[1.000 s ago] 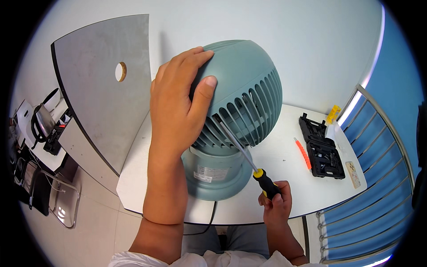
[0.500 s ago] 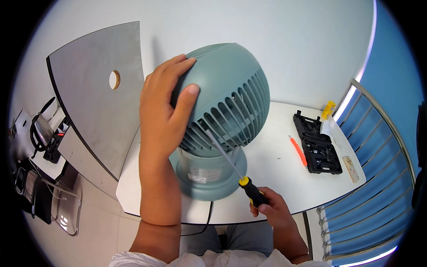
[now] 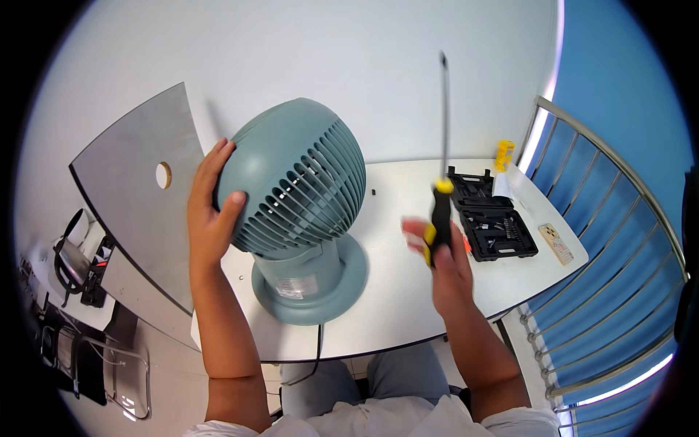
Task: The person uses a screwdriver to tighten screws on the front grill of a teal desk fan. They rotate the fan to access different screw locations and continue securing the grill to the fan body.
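A grey-green desk fan (image 3: 291,182) with a round, slatted head stands on a white table, its head tilted up on the base. Cupped around the left side of that head is my left hand (image 3: 210,211), thumb in front and fingers reaching behind. My right hand (image 3: 448,266) grips a screwdriver (image 3: 440,211) by its black and yellow handle. The long shaft points upward, away from the fan, and the hand is slightly blurred. Beyond it lies an open black tool case (image 3: 502,233) with bits inside. An orange-red tool (image 3: 467,244) shows only partly behind my right hand.
On the table (image 3: 393,306) are a pale remote control (image 3: 556,244), a yellow container (image 3: 504,155) and a small dark piece (image 3: 373,192). A grey panel (image 3: 131,160) with a round hole stands left. Metal railing (image 3: 611,164) runs along the right. A black cord (image 3: 318,349) hangs off the front edge.
The screwdriver has left the fan's slats; my right hand has raised it to the right, tip upward. My left hand stays on the fan head. The whole view has shifted.
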A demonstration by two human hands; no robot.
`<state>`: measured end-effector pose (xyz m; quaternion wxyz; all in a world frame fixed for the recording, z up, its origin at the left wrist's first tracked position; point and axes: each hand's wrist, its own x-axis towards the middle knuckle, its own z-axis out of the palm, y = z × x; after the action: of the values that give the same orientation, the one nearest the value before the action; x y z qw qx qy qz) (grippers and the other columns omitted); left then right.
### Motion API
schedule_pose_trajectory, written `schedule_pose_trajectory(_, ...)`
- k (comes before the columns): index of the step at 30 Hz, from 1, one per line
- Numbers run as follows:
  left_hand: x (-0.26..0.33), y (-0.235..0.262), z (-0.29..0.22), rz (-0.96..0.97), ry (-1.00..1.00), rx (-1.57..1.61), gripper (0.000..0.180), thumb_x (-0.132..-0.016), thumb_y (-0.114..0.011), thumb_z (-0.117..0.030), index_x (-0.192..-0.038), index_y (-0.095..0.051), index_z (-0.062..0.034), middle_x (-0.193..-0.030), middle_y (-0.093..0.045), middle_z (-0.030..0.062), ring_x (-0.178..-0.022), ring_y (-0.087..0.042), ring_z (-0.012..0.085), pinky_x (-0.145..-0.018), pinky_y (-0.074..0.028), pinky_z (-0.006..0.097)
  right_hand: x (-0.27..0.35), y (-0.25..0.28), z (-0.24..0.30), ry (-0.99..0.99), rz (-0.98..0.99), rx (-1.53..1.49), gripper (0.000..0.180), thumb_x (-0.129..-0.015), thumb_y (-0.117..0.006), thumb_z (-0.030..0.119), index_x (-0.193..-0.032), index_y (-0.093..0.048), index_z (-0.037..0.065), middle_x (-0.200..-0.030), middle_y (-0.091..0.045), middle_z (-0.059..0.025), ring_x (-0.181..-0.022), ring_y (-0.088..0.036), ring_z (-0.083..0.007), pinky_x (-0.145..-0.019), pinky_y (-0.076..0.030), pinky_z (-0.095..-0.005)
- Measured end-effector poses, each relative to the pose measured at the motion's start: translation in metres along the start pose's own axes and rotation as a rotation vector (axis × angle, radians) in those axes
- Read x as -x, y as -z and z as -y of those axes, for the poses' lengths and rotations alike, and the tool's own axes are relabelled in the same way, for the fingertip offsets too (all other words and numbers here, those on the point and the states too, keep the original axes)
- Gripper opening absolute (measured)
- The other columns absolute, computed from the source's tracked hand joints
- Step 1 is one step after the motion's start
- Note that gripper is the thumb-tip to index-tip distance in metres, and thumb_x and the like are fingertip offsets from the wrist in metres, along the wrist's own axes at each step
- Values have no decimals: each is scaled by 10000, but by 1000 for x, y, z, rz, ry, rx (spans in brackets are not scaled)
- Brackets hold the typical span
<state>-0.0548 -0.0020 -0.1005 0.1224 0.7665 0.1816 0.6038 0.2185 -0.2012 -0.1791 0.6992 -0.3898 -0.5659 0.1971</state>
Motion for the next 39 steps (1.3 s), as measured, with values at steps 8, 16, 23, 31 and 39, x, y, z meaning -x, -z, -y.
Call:
schedule_pose_trajectory(8,28,13,72,-253,220,279,778,-1006,-289,-637,-1491,-381,-36,-1536,-397,144,-1433,-333,291,-1181,-207,420,-130,-85,-2,220,-10,-83,391,-1034,-504,311,-1288,-482,14,-1172,-592,-49,-1072,-502,-121,-986,-380,-297)
schedule_pose_trajectory(16,46,-15,80,-311,644,816,726,-1032,-299,-593,-1484,-382,-31,-1464,-471,118,-1355,-422,236,-1140,-315,375,-141,-105,3,134,-136,186,338,-1015,-523,293,-1208,-525,16,-1062,-624,-63,-964,-548,-141,-886,-431,-312)
schedule_pose_trajectory(23,37,-16,41,-376,610,683,640,-1050,-320,-514,-1425,-464,-16,-1401,-527,133,-1306,-475,231,-1105,-362,365,-149,-98,-23,185,-188,99,335,-1021,-501,271,-1224,-514,5,-1136,-627,-95,-1014,-550,-155,-929,-422,-311)
schedule_pose_trajectory(31,30,-14,10,-326,399,82,654,-1040,-322,-513,-1452,-440,-20,-1548,-334,206,-1438,-303,328,-1176,-226,407,-154,-72,-84,10,-94,-596,387,-1058,-401,290,-1345,-373,32,-1428,-503,-159,-1294,-493,-223,-1097,-389,-387)
schedule_pose_trajectory(39,31,-23,-60,-15,162,-507,771,-969,-406,-616,-1482,-404,-39,-1615,-180,222,-1493,-51,475,-1109,-15,716,-168,-68,-141,-372,-232,-500,362,-1021,-501,408,-1190,-592,100,-1112,-627,-26,-1063,-580,-164,-901,-481,-331)
